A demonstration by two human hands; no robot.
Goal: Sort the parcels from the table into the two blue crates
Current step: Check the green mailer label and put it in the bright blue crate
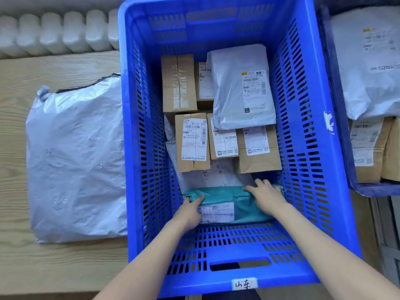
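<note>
From where I stood, the teal parcel (229,194) sat low in the centre of the frame, inside the blue crate (227,241), lying against its near wall with the white label (216,213) facing the person. Both hands were on it and set apart, one at each end. The left hand (190,211) cupped the end toward the left of the frame, and the right hand (267,198) had its fingers hooked over the far upper edge. The wrapping looked like thin, creased plastic, soft and probably a bit slick, yet the parcel kept a firm oblong shape, so I took it for a box or something stiff inside, and not heavy. Taking it by the two ends seemed the sensible grip, since loose film pinched in the middle would likely slide or stretch. Behind it, higher in the frame, taped cardboard boxes (192,141) and a grey bag (240,87) lay packed flat. On the wooden table (43,267) at the left lay a big grey mailer (75,159), floppy and wrinkled, which looked to need both hands underneath. A second crate (344,126) stood at the right edge.
</note>
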